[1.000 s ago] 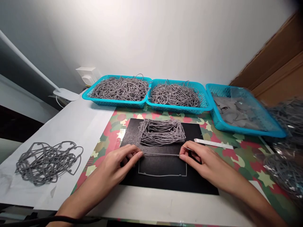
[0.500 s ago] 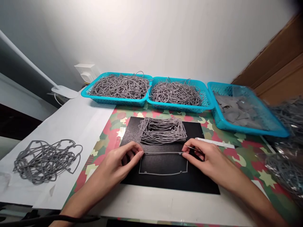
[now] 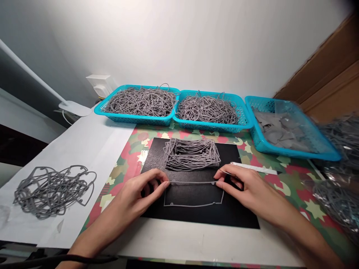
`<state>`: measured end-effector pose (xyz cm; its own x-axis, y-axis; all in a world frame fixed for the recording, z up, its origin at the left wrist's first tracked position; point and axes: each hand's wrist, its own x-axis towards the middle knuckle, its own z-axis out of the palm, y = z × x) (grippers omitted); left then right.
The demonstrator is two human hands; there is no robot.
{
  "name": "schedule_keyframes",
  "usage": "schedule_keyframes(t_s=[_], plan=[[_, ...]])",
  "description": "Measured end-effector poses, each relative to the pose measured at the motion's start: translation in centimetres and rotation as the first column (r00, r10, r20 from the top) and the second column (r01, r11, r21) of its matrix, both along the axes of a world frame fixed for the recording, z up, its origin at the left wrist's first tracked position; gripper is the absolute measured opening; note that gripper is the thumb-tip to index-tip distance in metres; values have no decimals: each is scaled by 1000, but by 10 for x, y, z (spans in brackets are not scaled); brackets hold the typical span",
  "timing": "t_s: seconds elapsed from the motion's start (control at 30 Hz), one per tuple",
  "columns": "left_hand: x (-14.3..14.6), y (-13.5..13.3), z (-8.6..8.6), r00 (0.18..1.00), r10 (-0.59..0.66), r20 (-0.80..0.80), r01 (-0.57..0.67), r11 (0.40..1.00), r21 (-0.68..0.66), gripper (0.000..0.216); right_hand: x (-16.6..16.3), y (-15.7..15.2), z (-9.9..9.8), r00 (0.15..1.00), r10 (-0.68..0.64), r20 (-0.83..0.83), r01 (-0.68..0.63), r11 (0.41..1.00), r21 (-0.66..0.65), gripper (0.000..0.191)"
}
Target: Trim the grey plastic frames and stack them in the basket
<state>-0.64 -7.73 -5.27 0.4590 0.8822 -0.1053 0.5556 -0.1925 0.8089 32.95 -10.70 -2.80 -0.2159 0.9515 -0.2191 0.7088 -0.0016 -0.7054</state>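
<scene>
A thin grey rectangular gasket point(image 3: 193, 205) lies on a black mat point(image 3: 238, 215) in front of me. My left hand point(image 3: 140, 192) pinches its upper left corner, fingers closed. At the upper right corner my right hand point(image 3: 244, 185) pinches the gasket too, and a thin metal tool pokes out from its fingers. Just behind the gasket sits a neat stack of the same grey gaskets point(image 3: 192, 154).
Three turquoise baskets stand along the wall: two point(image 3: 134, 118) point(image 3: 209, 127) hold tangled grey gaskets, the right one point(image 3: 260, 144) grey flat scraps. A loose gasket heap point(image 3: 53, 188) lies on white paper at left. A white stick point(image 3: 254, 168) lies right of the stack. A lamp arm point(image 3: 33, 78) crosses left.
The gasket's top edge has been pulled slightly taller and flatter between both hands; the hands barely shifted. The view moved a little.
</scene>
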Motion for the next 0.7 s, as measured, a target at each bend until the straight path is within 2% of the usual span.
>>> schedule_keyframes(t_s=[0.23,0.4,0.53,0.7], plan=[[1,2,2,1000,-16,13,16,1000,-17,26,-1,2,2,997,-15,-81,10,998,-55,17],[3,2,0,1000,1,14,-1,1000,-28,26,-1,1,0,997,-22,-79,19,999,-41,20],[5,4,-4,997,65,47,-65,998,-20,25,-1,1,-2,996,-15,-85,10,998,-60,21],[9,7,3,997,64,53,-63,997,-33,30,-4,1,-3,998,-24,-52,20,996,-86,21]])
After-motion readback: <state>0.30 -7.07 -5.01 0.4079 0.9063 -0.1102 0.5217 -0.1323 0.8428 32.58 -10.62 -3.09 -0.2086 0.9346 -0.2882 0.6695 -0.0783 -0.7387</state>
